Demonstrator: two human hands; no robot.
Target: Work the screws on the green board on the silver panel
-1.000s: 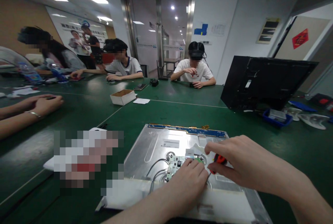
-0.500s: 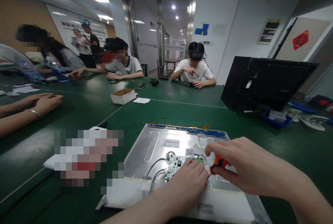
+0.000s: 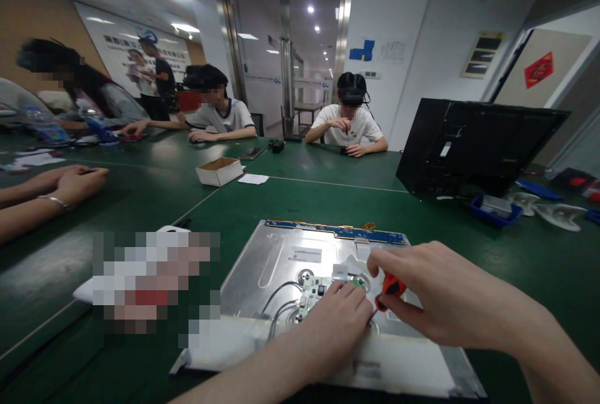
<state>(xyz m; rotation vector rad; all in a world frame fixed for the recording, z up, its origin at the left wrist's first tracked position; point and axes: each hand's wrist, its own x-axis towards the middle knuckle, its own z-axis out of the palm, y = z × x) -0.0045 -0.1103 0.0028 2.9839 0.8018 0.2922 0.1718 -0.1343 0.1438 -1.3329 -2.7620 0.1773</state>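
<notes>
A silver metal panel (image 3: 276, 254) lies on the green table, with a blue circuit strip (image 3: 323, 231) along its far edge. Near its middle is a pale green circuit board (image 3: 308, 294) with dark cables at its left. My left hand (image 3: 340, 323) rests over the board's right part, fingers bent and together; what they hold, if anything, is hidden. In my right hand (image 3: 422, 291) is a red and black screwdriver (image 3: 390, 291), its shaft pointing down and left beside my left fingertips. Its tip is hidden.
A black monitor (image 3: 478, 151) and a blue tray (image 3: 497, 211) stand at right. A white box (image 3: 219, 172) and paper (image 3: 254, 179) lie beyond the panel. Another person's hands (image 3: 79, 185) rest at left. More people sit across the table.
The whole view has shifted slightly. Within my right hand the screwdriver's handle looks slightly turned; my left hand stays in place on the board.
</notes>
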